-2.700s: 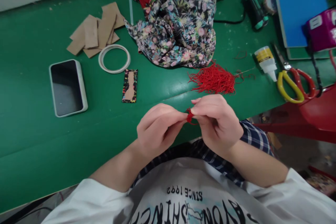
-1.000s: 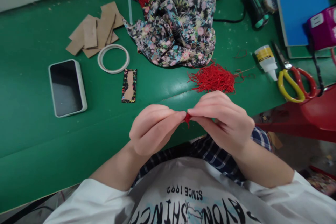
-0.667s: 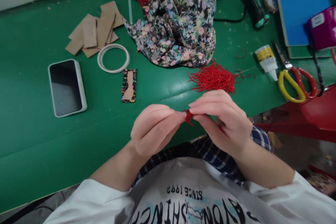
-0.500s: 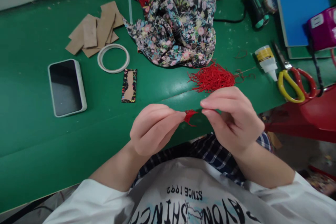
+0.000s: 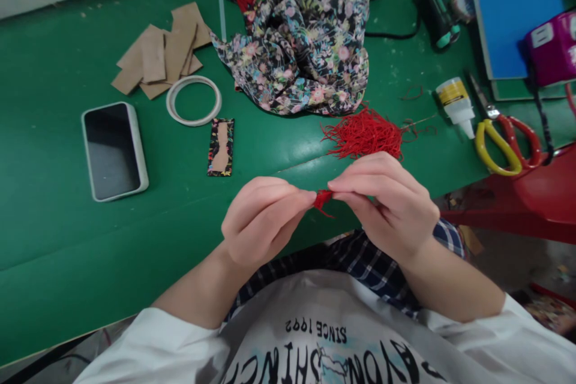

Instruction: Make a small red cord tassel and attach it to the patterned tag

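Between my hands is a small bunch of red thread (image 5: 323, 198) with a few loose ends hanging down. My left hand (image 5: 265, 219) pinches its left side between thumb and fingertips. On the other side, my right hand (image 5: 387, 204) has thumb and forefinger closed on the bunch's right tip. Just beyond my right hand lies a larger pile of red threads (image 5: 364, 133) on the table. A small cardboard strip edged with floral fabric (image 5: 221, 147) rests beyond my left hand.
Crumpled floral fabric (image 5: 310, 48) lies at the back. To the left are a phone (image 5: 113, 151), a tape roll (image 5: 170, 102) and cardboard pieces (image 5: 155, 57). Scissors (image 5: 498, 150), a glue bottle (image 5: 456, 105) and a green-black tool (image 5: 436, 12) lie right on the green table (image 5: 58, 234).
My right hand has moved left, from apart to touching the red thread bunch, and its fingertips have closed on the tip. My left hand has barely moved.
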